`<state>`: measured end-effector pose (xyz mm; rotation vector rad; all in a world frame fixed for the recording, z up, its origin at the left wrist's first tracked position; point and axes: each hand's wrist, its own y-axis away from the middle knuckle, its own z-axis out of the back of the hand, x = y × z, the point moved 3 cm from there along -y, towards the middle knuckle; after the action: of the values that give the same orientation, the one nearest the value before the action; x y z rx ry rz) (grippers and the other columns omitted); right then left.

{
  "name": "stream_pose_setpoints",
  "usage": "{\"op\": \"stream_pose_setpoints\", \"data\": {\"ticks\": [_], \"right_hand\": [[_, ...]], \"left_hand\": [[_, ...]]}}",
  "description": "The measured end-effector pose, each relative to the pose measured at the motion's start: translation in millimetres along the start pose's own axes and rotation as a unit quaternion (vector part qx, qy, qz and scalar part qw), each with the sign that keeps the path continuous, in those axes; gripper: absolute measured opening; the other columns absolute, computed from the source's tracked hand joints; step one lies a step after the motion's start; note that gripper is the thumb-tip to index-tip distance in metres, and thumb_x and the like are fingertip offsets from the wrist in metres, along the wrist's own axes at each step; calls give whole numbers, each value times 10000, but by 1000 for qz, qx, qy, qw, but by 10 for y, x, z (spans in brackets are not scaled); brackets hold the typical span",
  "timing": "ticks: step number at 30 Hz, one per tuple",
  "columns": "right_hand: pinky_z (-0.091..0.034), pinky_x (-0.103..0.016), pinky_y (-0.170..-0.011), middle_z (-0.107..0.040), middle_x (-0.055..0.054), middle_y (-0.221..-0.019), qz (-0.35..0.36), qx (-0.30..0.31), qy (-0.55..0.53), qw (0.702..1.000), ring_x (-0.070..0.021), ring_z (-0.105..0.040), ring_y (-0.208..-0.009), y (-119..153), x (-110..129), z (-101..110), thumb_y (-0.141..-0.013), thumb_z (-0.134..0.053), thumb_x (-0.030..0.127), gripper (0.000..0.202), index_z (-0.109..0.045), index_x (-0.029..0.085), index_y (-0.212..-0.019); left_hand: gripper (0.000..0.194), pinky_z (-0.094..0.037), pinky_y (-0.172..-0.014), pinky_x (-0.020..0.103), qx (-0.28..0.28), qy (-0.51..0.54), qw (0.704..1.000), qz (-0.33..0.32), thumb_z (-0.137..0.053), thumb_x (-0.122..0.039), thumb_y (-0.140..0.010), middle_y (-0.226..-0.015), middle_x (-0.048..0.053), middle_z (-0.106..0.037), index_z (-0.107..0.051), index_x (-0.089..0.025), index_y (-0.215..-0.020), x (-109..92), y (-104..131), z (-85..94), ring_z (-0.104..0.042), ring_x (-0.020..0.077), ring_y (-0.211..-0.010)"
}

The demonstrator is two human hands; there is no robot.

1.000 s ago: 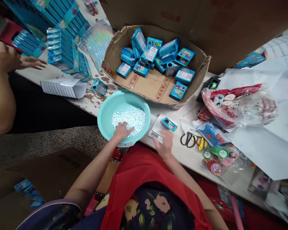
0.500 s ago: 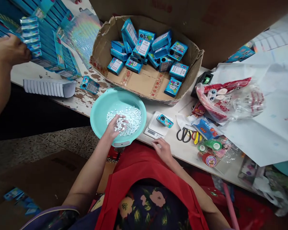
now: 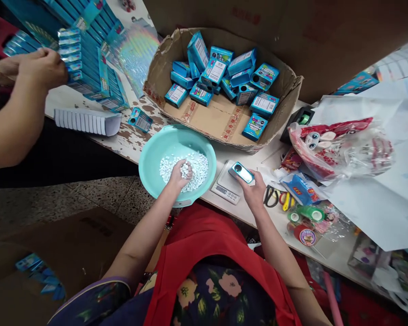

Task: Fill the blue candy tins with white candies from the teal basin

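Observation:
My left hand (image 3: 181, 174) is in the turquoise basin (image 3: 151, 174), its fingers curled up around a small heap of white candies. More small white candies (image 3: 201, 165) lie loose on the basin's bottom. My right hand (image 3: 255, 188) grips a small blue candy box (image 3: 241, 172) by its right end, thumb and fingers on either side. That box is over the white digital scale (image 3: 226, 190); whether it still touches the pan I cannot tell. A torn-edged cardboard box (image 3: 212, 124) behind the basin holds several blue candy boxes (image 3: 215, 71).
At left, a co-worker's hands (image 3: 42, 68) are beside stacked blue boxes (image 3: 102, 72). A folded white card strip (image 3: 87, 122) and one blue box (image 3: 140, 119) lie nearby. Scissors (image 3: 271, 197), a yellow cutter (image 3: 287, 201), tape rolls (image 3: 309, 213) and a plastic bag (image 3: 343, 147) sit at right.
My right hand has moved up from the table edge and taken hold of the blue candy box on the scale. My left hand's fingers have closed more around the candies. The view has shifted slightly.

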<state>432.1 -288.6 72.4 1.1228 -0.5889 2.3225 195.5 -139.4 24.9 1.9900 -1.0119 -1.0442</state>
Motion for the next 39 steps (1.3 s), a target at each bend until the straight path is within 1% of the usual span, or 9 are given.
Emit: {"op": "stream_pose_setpoints", "data": {"ticks": [4,7,10,14,20,25,34,36,39], "right_hand": [[-493,-344,-752,-644,-38,-897,65,49,-12,997,-199,-607,-814,80,631,41,-777,-723,397,305,-635,223,-1012],[-492,-350,-743,-657,-44,-893,99,126,-19,987,-210,-612,-812,163,979,-143,-786,-717,371,278,-642,244,-1022],[-480,-356,-739,-663,-51,-885,122,175,5,977,-227,-607,-825,189,1127,-441,-791,-712,362,265,-649,237,-1016],[-468,-365,-765,-670,-56,-912,126,189,27,973,-241,-598,-852,168,1172,-687,-776,-732,354,290,-655,228,-1026],[-456,-373,-781,-667,-55,-936,118,192,44,973,-249,-585,-873,148,1207,-724,-781,-720,341,287,-663,239,-1043],[-459,-369,-770,-673,-55,-945,128,185,39,974,-250,-584,-876,139,1180,-722,-784,-719,336,301,-660,252,-1066],[-479,-372,-784,-681,-52,-937,116,165,-21,979,-239,-609,-873,115,1155,-655,-768,-743,336,292,-662,245,-1034],[-492,-356,-786,-679,-46,-952,106,157,-59,980,-220,-619,-884,121,1116,-491,-782,-730,351,287,-650,249,-1038],[-502,-332,-767,-666,-44,-948,72,105,-62,990,-197,-625,-863,115,933,-169,-791,-721,355,289,-631,231,-1036]], "left_hand": [[116,-219,-333,174,52,14,994,-90,-537,-276,-710,-472,-27,-429,-519,-169,-671,-183,434,-237,-347,69,-338],[169,-241,-345,190,103,20,973,-203,-558,-326,-705,-550,5,-502,-520,-170,-650,-280,804,-467,-415,83,-382],[224,-348,-406,210,91,20,944,-316,-596,-328,-724,-589,15,-526,-488,-171,-606,-301,984,-592,-497,102,-465],[287,-447,-525,245,41,30,913,-405,-631,-317,-782,-509,-25,-444,-466,-178,-592,-302,972,-586,-515,108,-492],[396,-338,-428,216,33,22,910,-412,-655,-484,-815,-557,-28,-451,-478,-176,-640,-311,938,-617,-447,79,-448],[456,-342,-440,216,32,23,901,-431,-656,-549,-800,-539,-27,-426,-471,-175,-615,-307,941,-653,-445,78,-466],[537,-168,-355,191,61,39,923,-378,-620,-639,-779,-493,-53,-317,-401,-184,-595,-425,889,-597,-266,47,-377],[533,-210,-361,195,21,-15,917,-399,-545,-667,-813,-516,-39,-348,-422,-190,-611,-452,795,-440,-302,61,-395],[436,-434,-525,243,-42,-299,864,-404,-628,-606,-770,-698,41,-557,-561,-188,-668,-399,562,-127,-552,141,-627]]}}
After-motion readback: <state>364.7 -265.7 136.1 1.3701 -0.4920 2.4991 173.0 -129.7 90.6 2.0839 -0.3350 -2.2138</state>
